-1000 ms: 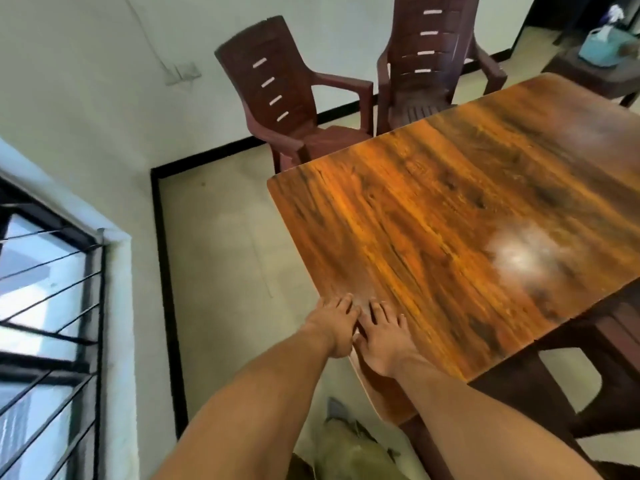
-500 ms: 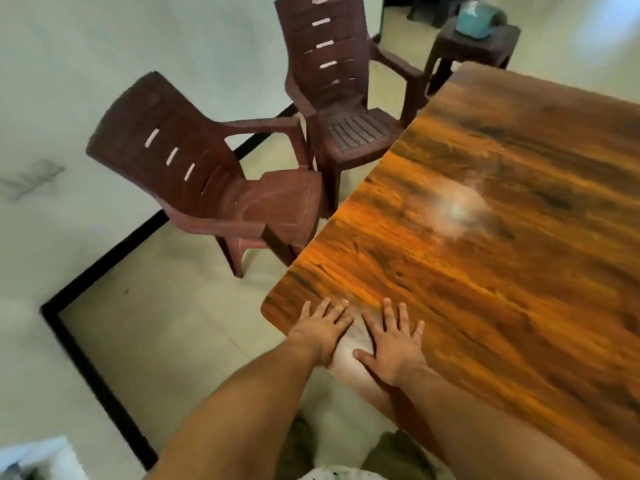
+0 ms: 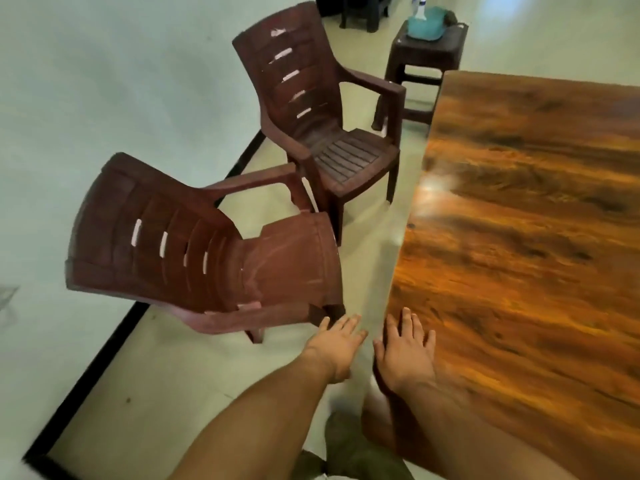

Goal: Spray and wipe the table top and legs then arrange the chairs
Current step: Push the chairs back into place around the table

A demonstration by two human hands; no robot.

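Fingers (image 3: pixel 406 322) of the right hand (image 3: pixel 407 351) lie straight and slightly fanned, flat on the near corner of the table top (image 3: pixel 519 237), low centre of frame; they grip nothing, likely just steadying the person. Just left, the left hand (image 3: pixel 337 344) is off the table, its fingers straight, close together and empty, stretched over the floor toward the seat edge of the near chair (image 3: pixel 194 251) at mid left; touching or not, I cannot tell. That reach suggests chair arranging is in hand. The far chair (image 3: pixel 322 109) faces the table's long edge, upper centre; beyond it a stool (image 3: pixel 426 53) carries a teal bundle (image 3: pixel 424 24)
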